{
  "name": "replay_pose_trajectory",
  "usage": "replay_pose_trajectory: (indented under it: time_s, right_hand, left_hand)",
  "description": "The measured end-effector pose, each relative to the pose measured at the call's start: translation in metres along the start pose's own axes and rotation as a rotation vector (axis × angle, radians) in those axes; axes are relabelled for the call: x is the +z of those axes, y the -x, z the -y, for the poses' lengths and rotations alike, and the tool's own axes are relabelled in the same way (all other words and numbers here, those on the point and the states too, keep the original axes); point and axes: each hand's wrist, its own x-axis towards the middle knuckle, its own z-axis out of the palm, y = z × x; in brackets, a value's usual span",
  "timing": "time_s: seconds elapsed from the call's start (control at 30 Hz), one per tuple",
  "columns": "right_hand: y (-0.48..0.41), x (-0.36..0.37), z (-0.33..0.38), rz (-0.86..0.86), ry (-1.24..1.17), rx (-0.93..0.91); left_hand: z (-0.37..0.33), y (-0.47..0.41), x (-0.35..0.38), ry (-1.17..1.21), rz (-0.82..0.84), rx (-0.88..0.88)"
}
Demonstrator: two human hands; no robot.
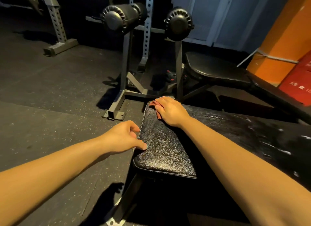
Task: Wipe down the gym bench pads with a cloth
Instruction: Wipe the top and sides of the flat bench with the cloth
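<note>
Our right fingers lie straight and together, pressing the one reddish cloth flat on the far left corner of the black bench pad. The right hand is palm-down, arm stretched forward. Our left hand rests its thumb on the pad's left edge, fingers loosely bent, holding nothing. Two roller pads and a second bench stand beyond.

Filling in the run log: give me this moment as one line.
step: wipe pad | right hand: flat on cloth, far end of pad | left hand: thumb on pad's left edge
</note>
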Motion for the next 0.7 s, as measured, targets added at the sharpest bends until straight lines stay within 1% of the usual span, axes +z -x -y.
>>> replay_pose_trajectory:
  time_s: [0.07, 0.13, 0.2, 0.23, 0.3, 0.33, 0.37, 0.43, 0.47, 0.5, 0.53, 0.57, 0.6, 0.67, 0.7]
  right_hand:
    - [0.022, -0.003, -0.032, -0.025, 0.017, 0.053]
    - [0.051, -0.017, -0.083, -0.058, 0.062, 0.161]
    - [0.085, -0.038, -0.133, -0.055, 0.097, 0.369]
    - [0.102, -0.048, -0.147, -0.063, 0.106, 0.481]
    - [0.122, -0.056, -0.140, -0.110, 0.186, 0.650]
    - [0.123, -0.053, -0.118, -0.123, 0.205, 0.664]
    - [0.122, -0.045, -0.090, -0.128, 0.174, 0.592]
    - [0.122, -0.022, -0.033, -0.054, 0.105, 0.279]
    - [0.132, -0.015, -0.014, 0.024, 0.053, 0.127]
    - [0.144, -0.018, -0.008, 0.068, 0.024, 0.015]
    - [0.155, -0.029, -0.020, 0.080, 0.019, -0.009]
    - [0.166, -0.037, -0.045, 0.057, 0.048, 0.021]
    - [0.175, -0.046, -0.076, 0.033, 0.086, 0.118]
    - [0.185, -0.066, -0.131, -0.021, 0.139, 0.421]
    - [0.183, -0.069, -0.141, -0.043, 0.159, 0.545]
  left_hand:
    - [-0.006, -0.004, 0.003, -0.030, -0.098, 0.043]
    - [-0.012, -0.007, 0.010, -0.109, -0.176, 0.132]
    - [-0.018, -0.010, 0.019, -0.213, -0.174, 0.249]
    - [-0.022, -0.010, 0.024, -0.273, -0.157, 0.312]
    - [-0.028, -0.012, 0.035, -0.394, -0.139, 0.427]
    - [-0.031, -0.015, 0.041, -0.432, -0.146, 0.475]
    - [-0.034, -0.017, 0.047, -0.454, -0.160, 0.509]
    - [-0.037, -0.022, 0.056, -0.459, -0.210, 0.529]
    - [-0.038, -0.026, 0.059, -0.455, -0.246, 0.528]
    - [-0.038, -0.028, 0.060, -0.458, -0.276, 0.523]
    - [-0.038, -0.029, 0.060, -0.472, -0.289, 0.515]
    - [-0.038, -0.031, 0.059, -0.501, -0.285, 0.510]
    - [-0.038, -0.032, 0.059, -0.536, -0.277, 0.509]
    - [-0.038, -0.032, 0.059, -0.597, -0.263, 0.506]
    - [-0.040, -0.031, 0.059, -0.620, -0.258, 0.499]
